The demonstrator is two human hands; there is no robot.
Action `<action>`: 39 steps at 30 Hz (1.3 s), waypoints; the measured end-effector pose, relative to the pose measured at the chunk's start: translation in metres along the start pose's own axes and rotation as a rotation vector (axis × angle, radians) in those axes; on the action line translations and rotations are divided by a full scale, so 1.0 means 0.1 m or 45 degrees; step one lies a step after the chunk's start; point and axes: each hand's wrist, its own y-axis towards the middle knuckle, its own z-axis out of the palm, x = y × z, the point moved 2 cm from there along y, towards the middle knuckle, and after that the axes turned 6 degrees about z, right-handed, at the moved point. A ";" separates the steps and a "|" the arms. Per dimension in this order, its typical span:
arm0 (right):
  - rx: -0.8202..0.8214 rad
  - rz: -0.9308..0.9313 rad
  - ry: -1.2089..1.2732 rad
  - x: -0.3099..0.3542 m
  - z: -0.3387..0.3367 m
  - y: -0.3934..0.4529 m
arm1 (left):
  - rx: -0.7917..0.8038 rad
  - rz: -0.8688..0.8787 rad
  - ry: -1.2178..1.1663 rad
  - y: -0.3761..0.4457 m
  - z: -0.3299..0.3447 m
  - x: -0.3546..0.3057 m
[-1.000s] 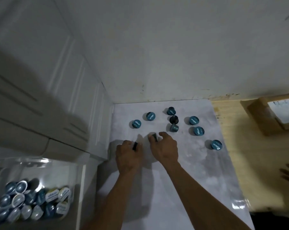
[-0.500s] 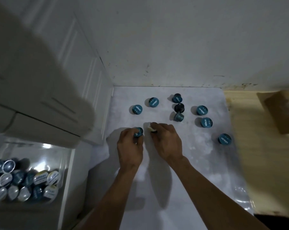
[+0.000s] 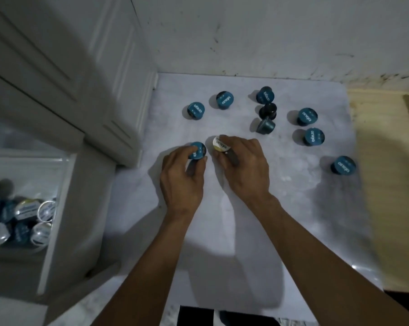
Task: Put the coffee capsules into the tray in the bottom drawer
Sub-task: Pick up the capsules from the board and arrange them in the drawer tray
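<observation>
On the pale marbled surface (image 3: pixel 245 231), near its centre, both hands hold a capsule each. At about 11 o'clock from the middle of the view, the left hand (image 3: pixel 182 182) curls thumb and fingers round a blue-lidded capsule (image 3: pixel 197 150). Just beside it at 3 o'clock, the right hand (image 3: pixel 244 169) pinches a pale-lidded capsule (image 3: pixel 220 144), its dark body running back under the fingers. The two held capsules sit close together but apart

Loose capsules lie toward 12 and 1 o'clock: two blue-lidded ones (image 3: pixel 196 110) (image 3: pixel 224 100) side by side, a cluster of three (image 3: pixel 266 111) of which the middle one is dark, two more (image 3: pixel 307 116) (image 3: pixel 314 136) further toward 2 o'clock, and a lone one (image 3: pixel 343 165) at 3 o'clock, well apart from the rest

Down at 8 o'clock, the open bottom drawer (image 3: pixel 57 208) of a white cabinet (image 3: pixel 57 78) shows a clear tray (image 3: pixel 27 161) with a heap of capsules (image 3: pixel 17 222), blue and silver lids mixed. A wooden board (image 3: pixel 386 161) borders the surface at 3 o'clock
</observation>
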 end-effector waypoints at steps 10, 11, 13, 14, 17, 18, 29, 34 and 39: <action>0.039 0.124 0.244 0.30 -0.42 -0.24 | -0.094 -0.068 -0.203 -0.12 -0.41 -0.23; 0.041 0.123 0.265 0.36 -0.47 -0.27 | -0.101 -0.063 -0.214 -0.13 -0.49 -0.29; 0.032 0.120 0.321 0.52 -0.60 -0.32 | -0.122 -0.045 -0.210 -0.13 -0.70 -0.44; 0.023 0.113 0.347 0.60 -0.67 -0.35 | -0.129 -0.034 -0.201 -0.13 -0.80 -0.52; 0.002 0.079 0.399 0.85 -0.89 -0.42 | -0.133 -0.005 -0.185 -0.13 -1.10 -0.70; -0.003 0.076 0.413 0.93 -0.96 -0.44 | -0.133 0.000 -0.189 -0.13 -1.21 -0.75; 0.051 0.059 0.542 2.20 -1.15 -0.64 | -0.115 -0.008 -0.196 -0.04 -2.74 -0.74; 0.099 0.118 0.593 2.79 -0.82 -0.93 | 0.008 -0.042 -0.164 0.00 -3.52 -0.25; 0.165 0.193 0.550 3.26 -0.41 -1.17 | 0.093 -0.062 -0.115 0.10 -4.18 0.31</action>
